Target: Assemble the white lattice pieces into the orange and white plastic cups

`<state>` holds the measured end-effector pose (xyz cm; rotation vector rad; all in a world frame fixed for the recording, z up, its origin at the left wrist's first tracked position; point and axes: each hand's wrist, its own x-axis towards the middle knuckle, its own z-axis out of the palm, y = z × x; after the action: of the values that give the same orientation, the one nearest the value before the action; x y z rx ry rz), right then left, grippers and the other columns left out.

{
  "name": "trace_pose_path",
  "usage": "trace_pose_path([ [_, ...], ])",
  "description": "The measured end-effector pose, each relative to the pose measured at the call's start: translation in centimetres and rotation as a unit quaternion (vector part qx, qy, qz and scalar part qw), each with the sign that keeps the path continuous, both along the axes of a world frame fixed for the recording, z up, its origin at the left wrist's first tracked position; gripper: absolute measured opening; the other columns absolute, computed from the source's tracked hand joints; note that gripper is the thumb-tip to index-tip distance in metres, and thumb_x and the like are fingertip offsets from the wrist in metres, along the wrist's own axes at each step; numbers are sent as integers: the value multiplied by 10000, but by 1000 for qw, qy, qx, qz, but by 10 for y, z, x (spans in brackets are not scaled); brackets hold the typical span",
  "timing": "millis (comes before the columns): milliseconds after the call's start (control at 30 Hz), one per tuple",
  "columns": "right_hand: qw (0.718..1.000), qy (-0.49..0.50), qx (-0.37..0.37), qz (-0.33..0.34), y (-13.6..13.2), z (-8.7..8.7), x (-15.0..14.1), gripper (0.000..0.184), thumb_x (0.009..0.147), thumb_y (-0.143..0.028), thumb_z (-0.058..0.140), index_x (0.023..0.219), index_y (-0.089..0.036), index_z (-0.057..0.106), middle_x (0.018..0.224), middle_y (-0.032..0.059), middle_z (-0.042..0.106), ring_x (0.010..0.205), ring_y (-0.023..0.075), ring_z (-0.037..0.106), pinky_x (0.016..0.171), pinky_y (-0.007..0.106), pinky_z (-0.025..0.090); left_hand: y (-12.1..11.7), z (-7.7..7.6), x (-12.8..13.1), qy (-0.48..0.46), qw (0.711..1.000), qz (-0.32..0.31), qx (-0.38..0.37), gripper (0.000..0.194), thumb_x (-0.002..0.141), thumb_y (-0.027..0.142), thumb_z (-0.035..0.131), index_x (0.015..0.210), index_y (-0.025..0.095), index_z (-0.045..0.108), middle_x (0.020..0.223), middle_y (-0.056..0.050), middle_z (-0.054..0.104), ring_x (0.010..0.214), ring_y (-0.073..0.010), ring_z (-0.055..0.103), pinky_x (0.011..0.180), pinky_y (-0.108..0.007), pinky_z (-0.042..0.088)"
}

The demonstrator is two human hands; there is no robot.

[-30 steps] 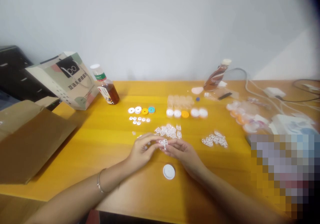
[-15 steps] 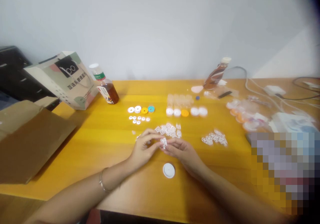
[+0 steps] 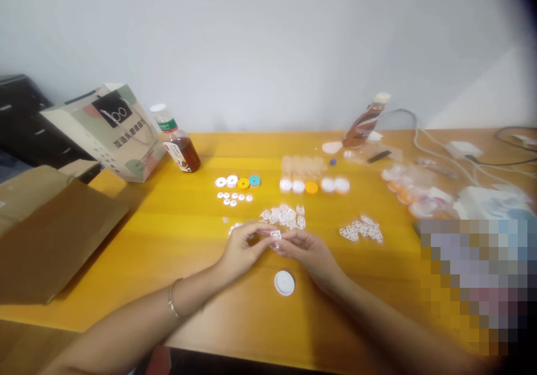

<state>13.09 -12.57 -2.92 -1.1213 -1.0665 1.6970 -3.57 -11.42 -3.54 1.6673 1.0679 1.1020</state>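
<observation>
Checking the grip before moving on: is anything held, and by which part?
Yes: a small white plastic piece, its sides between the fingertips of the left hand and right hand.

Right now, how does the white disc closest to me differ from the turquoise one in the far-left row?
Colour: the near disc is white; the far disc is turquoise.
Centre: the near disc shows no hole; the far disc shows a small dark spot, likely a hole.
Placement: the near disc lies by itself; the far disc ends a row, beside a yellow disc.
Both are round and lie flat on the table.
</observation>
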Motion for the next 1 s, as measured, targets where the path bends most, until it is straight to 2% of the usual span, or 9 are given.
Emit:
trace_pose_path([
  [267,1000,-17,8,-2,1,-1,0,205,637,-370,697,722,-187,667,732,16,689,709,148,632,767,325,500,1,3,1,-43,997,-14,-62,210,717,252,649,892,139,630,871,-63,659,798,-140,613,770,-255,492],
  [433,998,-45,37,-2,0,0,-2,213,658,-391,671,715,-186,664,710,19,679,683,148,621,726,317,502,2,2,3,-74,991,-20,-105,206,731,265,631,883,126,619,796,-52,654,717,-130,608,710,-246,494],
  [600,995,-65,73,-12,-1,6,-2,198,658,-392,670,689,-197,661,701,14,669,695,153,603,741,320,473,4,8,4,-53,996,-27,-73,119,762,225,587,816,122,609,748,-34,618,691,-115,575,673,-220,460],
  [667,997,-41,67,-5,1,7,-1,181,651,-376,684,696,-202,665,710,4,668,708,146,596,762,313,453,4,11,2,-49,997,-32,-59,105,767,214,578,818,126,605,767,-33,609,715,-117,562,681,-218,444],
  [767,999,46,16,20,3,6,3,170,687,-371,665,701,-201,666,711,-2,659,706,121,583,770,288,432,6,14,-1,-48,996,-42,-55,110,765,212,582,840,134,604,792,-33,611,725,-119,551,678,-219,430],
  [833,993,105,-27,39,4,4,5,158,701,-354,661,704,-196,662,713,-3,649,694,103,572,734,255,427,7,14,-2,-55,995,-53,-58,125,765,223,587,854,137,607,793,-35,615,720,-124,558,678,-230,436],
  [933,984,157,-68,46,5,4,6,116,653,-267,719,725,-204,653,699,-27,621,645,67,540,645,194,408,7,13,-2,-75,991,-89,-59,141,773,246,584,859,140,619,807,-47,621,749,-143,578,725,-269,454],
  [1000,980,181,-81,37,5,6,5,201,613,-217,748,791,-223,654,701,-41,604,631,57,523,611,177,397,8,13,-2,-77,991,-97,-42,169,772,254,589,902,154,628,884,-62,618,839,-163,575,782,-295,451],
])
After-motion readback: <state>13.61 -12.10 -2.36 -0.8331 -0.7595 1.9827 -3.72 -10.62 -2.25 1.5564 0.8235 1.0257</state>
